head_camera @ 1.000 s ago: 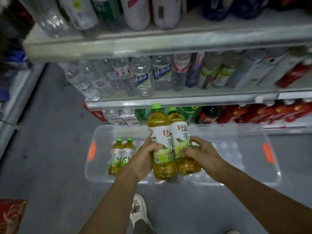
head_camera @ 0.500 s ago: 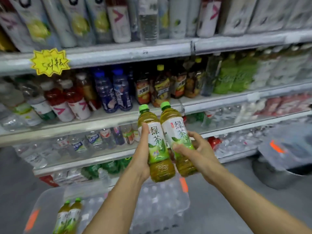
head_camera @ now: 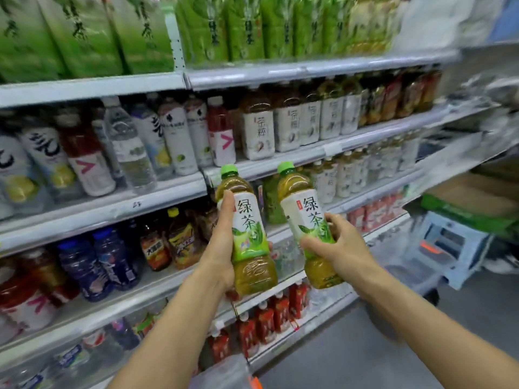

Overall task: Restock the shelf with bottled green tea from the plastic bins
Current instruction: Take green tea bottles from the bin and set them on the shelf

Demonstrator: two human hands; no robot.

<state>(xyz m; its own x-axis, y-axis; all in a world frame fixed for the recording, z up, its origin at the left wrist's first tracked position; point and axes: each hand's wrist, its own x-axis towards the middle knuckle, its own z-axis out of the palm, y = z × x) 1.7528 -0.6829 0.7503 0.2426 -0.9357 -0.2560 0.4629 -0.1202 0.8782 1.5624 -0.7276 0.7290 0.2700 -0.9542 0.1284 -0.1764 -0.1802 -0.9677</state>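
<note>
With a green tea bottle point(head_camera: 248, 237) gripped in my left hand point(head_camera: 222, 248) and another bottle point(head_camera: 307, 228) in my right hand point(head_camera: 341, 249), both upright before the shelf point(head_camera: 168, 192), I'm mid-carry; next, probably lift to the green tea row point(head_camera: 252, 26) up top.

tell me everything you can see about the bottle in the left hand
The left bottle is clear plastic with a green screw cap, filled with yellow-green tea. A white-to-green label with large green characters and leaf art wraps its middle; the bare base below shows embossing. It is held roughly upright, tilted slightly left, in front of the shelves. The left hand grips its label, thumb up along the left side. It is apart from the other bottle.
</note>
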